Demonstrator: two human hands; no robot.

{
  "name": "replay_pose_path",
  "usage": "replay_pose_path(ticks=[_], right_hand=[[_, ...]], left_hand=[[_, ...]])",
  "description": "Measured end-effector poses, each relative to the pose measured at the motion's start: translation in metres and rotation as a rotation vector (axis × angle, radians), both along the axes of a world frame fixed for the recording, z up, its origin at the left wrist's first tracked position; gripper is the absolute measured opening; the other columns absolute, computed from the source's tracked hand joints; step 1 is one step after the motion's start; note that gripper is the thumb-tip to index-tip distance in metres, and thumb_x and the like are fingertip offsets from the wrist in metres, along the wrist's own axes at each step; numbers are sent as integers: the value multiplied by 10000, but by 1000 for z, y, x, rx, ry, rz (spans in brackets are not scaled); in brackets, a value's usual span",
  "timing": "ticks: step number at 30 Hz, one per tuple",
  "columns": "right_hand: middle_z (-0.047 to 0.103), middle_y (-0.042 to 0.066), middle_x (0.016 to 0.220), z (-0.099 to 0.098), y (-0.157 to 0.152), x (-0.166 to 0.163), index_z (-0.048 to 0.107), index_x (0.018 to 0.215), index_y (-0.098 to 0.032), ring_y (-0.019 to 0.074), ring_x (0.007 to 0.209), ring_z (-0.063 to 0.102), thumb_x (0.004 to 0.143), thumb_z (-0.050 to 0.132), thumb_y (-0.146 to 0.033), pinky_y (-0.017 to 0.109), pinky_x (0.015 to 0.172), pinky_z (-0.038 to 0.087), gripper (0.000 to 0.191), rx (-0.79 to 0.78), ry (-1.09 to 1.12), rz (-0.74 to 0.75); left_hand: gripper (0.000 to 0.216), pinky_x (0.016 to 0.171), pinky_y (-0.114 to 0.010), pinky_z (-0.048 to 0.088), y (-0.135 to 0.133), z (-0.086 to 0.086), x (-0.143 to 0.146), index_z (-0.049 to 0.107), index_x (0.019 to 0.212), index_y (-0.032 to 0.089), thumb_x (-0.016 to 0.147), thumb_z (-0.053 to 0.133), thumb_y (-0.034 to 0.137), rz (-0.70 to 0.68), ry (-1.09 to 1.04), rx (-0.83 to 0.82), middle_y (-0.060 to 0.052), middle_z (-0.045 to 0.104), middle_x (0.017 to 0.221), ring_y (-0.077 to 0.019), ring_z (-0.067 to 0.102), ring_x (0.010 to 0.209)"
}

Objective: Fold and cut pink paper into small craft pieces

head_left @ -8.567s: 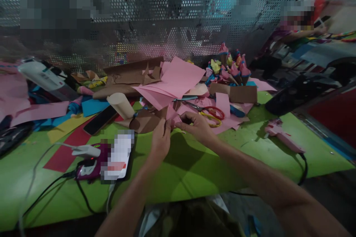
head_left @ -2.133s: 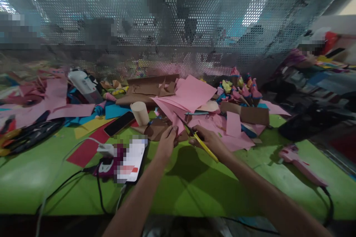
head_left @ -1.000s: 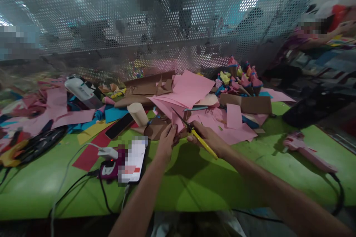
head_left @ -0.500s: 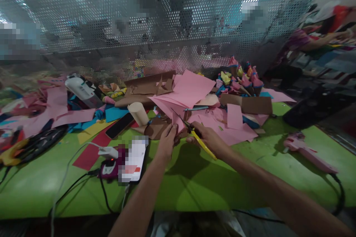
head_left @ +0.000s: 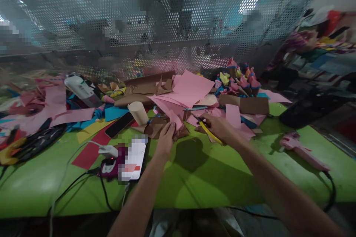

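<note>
Risk lies chiefly in how near the blade tips are to the fingers. The yellow-handled scissors [head_left: 209,132] point up and to the left, toward the left hand [head_left: 166,139], which pinches a small pink paper piece [head_left: 176,120], so a cut taken close to the grip could nick a fingertip. The piece is small and limp and may fold or slip between the blades, giving a ragged edge. Loose pink sheets [head_left: 189,89] and brown scraps [head_left: 154,129] crowd the spot, and a blade could catch one of them by mistake. The left forearm passes just beside a phone [head_left: 132,159] and its cables, which an elbow could drag. As to pose, the left hand rests low at the near edge of the pile on the green bench [head_left: 194,181], thumb and fingers closed on the pink piece, which stands just above the brown scraps. The right hand [head_left: 218,126] is closed round the scissors' handles, a little to the right of the piece and apart from it, wrist straight and forearm running in from the lower right. Whether the blades are parted cannot be told.
</note>
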State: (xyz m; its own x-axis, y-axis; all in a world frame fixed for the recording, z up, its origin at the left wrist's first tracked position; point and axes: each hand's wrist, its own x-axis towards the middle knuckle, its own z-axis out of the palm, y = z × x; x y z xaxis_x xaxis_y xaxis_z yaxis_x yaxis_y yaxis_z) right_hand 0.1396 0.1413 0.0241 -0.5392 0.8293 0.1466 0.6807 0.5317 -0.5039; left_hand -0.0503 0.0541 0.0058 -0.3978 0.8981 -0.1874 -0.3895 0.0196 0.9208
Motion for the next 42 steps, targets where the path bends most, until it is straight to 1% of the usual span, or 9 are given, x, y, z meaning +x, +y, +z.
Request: replay_pose_path(ticks=[4, 9, 13, 19, 24, 31, 35, 39, 42], right_hand=[[742, 99, 1002, 1, 24, 31, 647, 1124, -219, 264, 854, 669, 844, 602, -347, 294, 665, 424, 311, 89, -288, -36], [721, 107, 1037, -9, 37, 46, 682, 1118, -209, 262, 949, 643, 783, 627, -197, 306, 766, 447, 340, 103, -358, 32], [698, 154, 1110, 0, 23, 30, 712, 1071, -189, 297, 1048, 621, 867, 578, -262, 372, 863, 459, 254, 115, -119, -23], [704, 52, 944, -4, -9, -16, 686, 974, -193, 204, 863, 641, 867, 583, -469, 313, 749, 487, 313, -299, 473, 238], [576, -16, 655, -16, -10, -26, 586, 736, -182, 122, 602, 508, 734, 678, -466, 259, 577, 414, 298, -437, 669, 111], [501, -42, 618, -13, -9, -26, 517, 710, -209, 98, 534, 460, 679, 713, -488, 249, 519, 416, 342, -511, 801, 16], [543, -17, 665, -14, -10, -25, 568, 775, -200, 116, 576, 507, 761, 650, -492, 258, 544, 452, 303, -449, 752, 38], [647, 49, 933, -5, -11, -16, 634, 1124, -224, 174, 821, 611, 867, 598, -377, 301, 719, 512, 300, -147, 619, 121], [609, 92, 1165, 2, -14, -12, 691, 1078, -257, 233, 1095, 583, 868, 625, -301, 358, 897, 498, 225, 58, 515, 259]], left_hand=[[470, 459, -177, 248, 0, 1, -1, 516, 702, 177, 608, 789, 548, -46, 32, 16, 63, 477, 594, -45, 376, 494], [408, 484, -177, 298, -1, 2, -1, 508, 703, 189, 605, 769, 486, -61, 35, 2, 56, 500, 604, -58, 398, 511], [256, 564, -198, 375, -2, 3, 1, 556, 703, 197, 685, 723, 390, -75, 152, 5, 28, 540, 654, -102, 490, 610], [42, 820, -261, 418, -1, 2, 6, 652, 752, 208, 752, 689, 229, -185, 541, 80, -26, 663, 812, -187, 582, 851], [161, 730, -250, 408, -2, 1, 6, 635, 724, 207, 835, 623, 322, -283, 667, 76, -10, 620, 719, -175, 534, 745], [244, 659, -222, 394, -2, 1, 4, 615, 680, 202, 799, 674, 407, -274, 550, 55, -1, 566, 684, -149, 485, 690], [241, 704, -224, 427, 1, 0, 5, 642, 701, 194, 723, 740, 413, -245, 416, 43, -19, 613, 747, -151, 535, 748], [355, 574, -206, 398, 3, -1, 3, 640, 754, 186, 606, 806, 463, -168, 198, -41, 20, 558, 650, -103, 478, 584], [409, 465, -178, 263, 3, -3, 0, 608, 730, 176, 563, 827, 479, -157, 131, -83, 58, 476, 579, -59, 365, 485]])
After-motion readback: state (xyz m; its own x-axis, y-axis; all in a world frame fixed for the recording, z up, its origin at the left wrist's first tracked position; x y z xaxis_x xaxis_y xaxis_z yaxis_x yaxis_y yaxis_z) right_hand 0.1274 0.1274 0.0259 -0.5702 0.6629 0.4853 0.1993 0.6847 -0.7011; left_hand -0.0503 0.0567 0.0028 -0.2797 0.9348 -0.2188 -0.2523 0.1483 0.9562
